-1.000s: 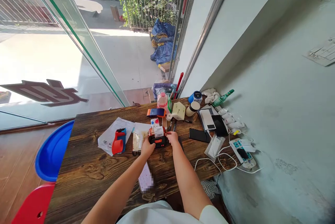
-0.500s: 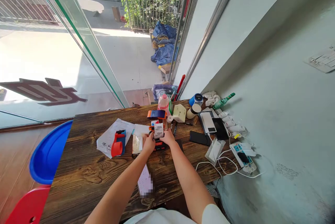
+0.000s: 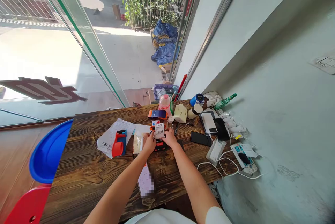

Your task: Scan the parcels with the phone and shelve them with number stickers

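Between my two hands is a white label strip [image 3: 159, 131] printed with 1006 and 1007. Under it lies a small black-and-orange device [image 3: 160, 145], partly covered by the strip and my hands; it looks like a label printer. My left hand [image 3: 149, 142] is closed at the strip's left edge, its fingertips partly hidden. On the opposite edge, my right hand [image 3: 170, 138] pinches with thumb and fingers. A clear plastic packet [image 3: 138, 143] lies left of my left hand. Nearer to me rests a pale, partly blurred phone-like slab [image 3: 144, 179].
A red tape dispenser [image 3: 118, 146] sits on printed papers [image 3: 110, 136] at the left. Behind my hands stand a pink bottle [image 3: 164, 102], a cream box [image 3: 180, 113] and a jar [image 3: 195, 111]. A black phone [image 3: 201, 138], white cables [image 3: 222, 159] and a power strip [image 3: 244, 157] are at the right.
The top of the label strip now curls back slightly, around the 1006 label. Both hands stay almost in place. The whole view has shifted a little.
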`<state>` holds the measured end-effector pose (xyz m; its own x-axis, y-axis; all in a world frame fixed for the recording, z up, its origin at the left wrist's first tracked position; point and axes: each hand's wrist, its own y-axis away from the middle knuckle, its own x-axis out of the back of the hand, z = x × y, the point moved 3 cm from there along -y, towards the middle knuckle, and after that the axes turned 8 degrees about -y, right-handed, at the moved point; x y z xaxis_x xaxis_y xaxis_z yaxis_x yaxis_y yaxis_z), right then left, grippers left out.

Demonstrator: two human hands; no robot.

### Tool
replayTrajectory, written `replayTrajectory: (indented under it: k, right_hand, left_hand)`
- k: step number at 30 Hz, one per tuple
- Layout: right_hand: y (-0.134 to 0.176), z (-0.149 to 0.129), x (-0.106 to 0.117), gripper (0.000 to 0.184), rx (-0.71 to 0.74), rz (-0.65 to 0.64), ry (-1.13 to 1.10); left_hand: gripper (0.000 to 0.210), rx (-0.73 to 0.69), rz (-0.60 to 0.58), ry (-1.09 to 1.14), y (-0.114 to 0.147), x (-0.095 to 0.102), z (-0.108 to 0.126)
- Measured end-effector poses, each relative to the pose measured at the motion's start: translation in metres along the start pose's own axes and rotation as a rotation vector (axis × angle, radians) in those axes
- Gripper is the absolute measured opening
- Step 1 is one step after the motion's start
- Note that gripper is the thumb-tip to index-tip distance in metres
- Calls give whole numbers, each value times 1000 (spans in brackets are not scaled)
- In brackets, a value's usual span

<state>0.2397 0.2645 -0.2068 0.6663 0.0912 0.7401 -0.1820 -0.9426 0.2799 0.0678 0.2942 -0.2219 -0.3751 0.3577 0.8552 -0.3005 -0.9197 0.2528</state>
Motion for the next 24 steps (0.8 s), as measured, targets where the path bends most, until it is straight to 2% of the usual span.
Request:
replayTrajectory:
  k: [9, 14, 16, 20, 24]
  right_hand:
    - [0, 7, -2, 19, 78, 106, -142]
    - [10, 14, 1, 16, 170, 138, -243]
    - [16, 17, 2, 16, 206, 152, -284]
    - [30, 22, 3, 20, 258, 172, -367]
    - [38, 26, 0, 24, 282, 198, -433]
  left_hand:
    - [27, -70, 164, 48, 7, 17, 7]
    - [39, -96, 348, 117, 6, 40, 11]
    - [45, -164, 344, 136, 0, 45, 10]
    - [38, -278, 270, 133, -6, 46, 2]
    - [39, -412, 170, 65, 10, 35, -8]
